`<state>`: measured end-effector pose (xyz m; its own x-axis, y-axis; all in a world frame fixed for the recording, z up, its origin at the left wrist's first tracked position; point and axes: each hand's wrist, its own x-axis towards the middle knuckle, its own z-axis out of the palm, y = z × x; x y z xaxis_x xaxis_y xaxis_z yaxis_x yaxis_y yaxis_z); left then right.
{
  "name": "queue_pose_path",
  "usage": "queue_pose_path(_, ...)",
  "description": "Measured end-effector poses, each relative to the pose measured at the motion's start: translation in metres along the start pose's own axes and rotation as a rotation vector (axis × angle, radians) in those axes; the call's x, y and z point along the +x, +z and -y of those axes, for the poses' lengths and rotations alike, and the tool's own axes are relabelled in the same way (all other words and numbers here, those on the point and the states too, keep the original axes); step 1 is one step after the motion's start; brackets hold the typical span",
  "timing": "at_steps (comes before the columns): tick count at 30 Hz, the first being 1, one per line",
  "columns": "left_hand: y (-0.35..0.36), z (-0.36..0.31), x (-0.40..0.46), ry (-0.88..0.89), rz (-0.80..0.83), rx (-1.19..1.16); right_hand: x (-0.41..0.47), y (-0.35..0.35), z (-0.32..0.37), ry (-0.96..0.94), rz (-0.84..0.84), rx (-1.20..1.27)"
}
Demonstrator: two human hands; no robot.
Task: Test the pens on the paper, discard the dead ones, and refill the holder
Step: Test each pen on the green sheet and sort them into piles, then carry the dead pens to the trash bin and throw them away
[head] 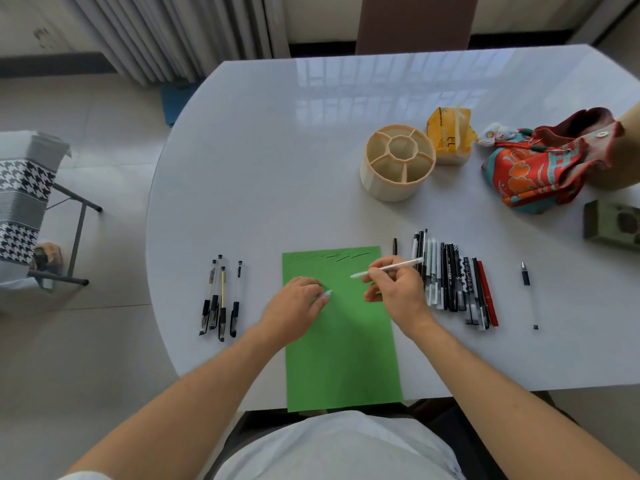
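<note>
Right hand (398, 289) grips white pen (388, 268) — markings unreadable.

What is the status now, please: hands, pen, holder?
Right hand fingers grip thin white pen over green paper sheet. Left hand pinches small white cap. Round beige compartment holder empty. Nothing blocking.

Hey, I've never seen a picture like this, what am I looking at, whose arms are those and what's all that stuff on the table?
The one picture comes from a camera worn on a person's head, looking down at their own arms. On the white table lies a green paper with a few ink strokes near its top. The right hand holds a white pen; the left hand pinches what looks like its cap. Four pens lie left, a bigger row of pens right. An empty beige holder stands farther back.
</note>
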<state>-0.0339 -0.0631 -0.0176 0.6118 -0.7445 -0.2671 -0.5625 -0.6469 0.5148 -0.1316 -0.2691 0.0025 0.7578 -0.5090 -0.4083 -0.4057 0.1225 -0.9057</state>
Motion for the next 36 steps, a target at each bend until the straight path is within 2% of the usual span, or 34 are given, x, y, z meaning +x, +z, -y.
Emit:
queue_pose_path(7, -0.003, -0.012, -0.003, 0.042, -0.009, 0.007, -0.023, 0.009, 0.0, 0.083, 0.082, 0.115)
queue_pose_path(12, -0.012, -0.024, -0.003, 0.059, 0.009, 0.0, -0.028, 0.013, 0.001, 0.1, 0.16, 0.104)
queue_pose_path(19, -0.016, -0.037, -0.005, 0.043, -0.005, 0.003, -0.034, 0.017, -0.002, 0.117, 0.128, 0.119)
queue_pose_path(25, -0.011, -0.033, -0.015, 0.006, 0.052, -0.011, -0.039, 0.025, -0.002, 0.145, 0.173, 0.055)
queue_pose_path(29, -0.018, -0.033, -0.016, -0.01, 0.068, -0.033, -0.036, 0.032, 0.004, 0.142, 0.244, -0.087)
queue_pose_path(32, -0.022, -0.023, -0.027, -0.104, 0.06, -0.02, -0.034, 0.041, 0.006, 0.151, 0.296, -0.175)
queue_pose_path(36, -0.024, 0.024, -0.065, -0.417, -0.12, -0.074, -0.028, 0.04, 0.001, 0.153, 0.291, -0.272)
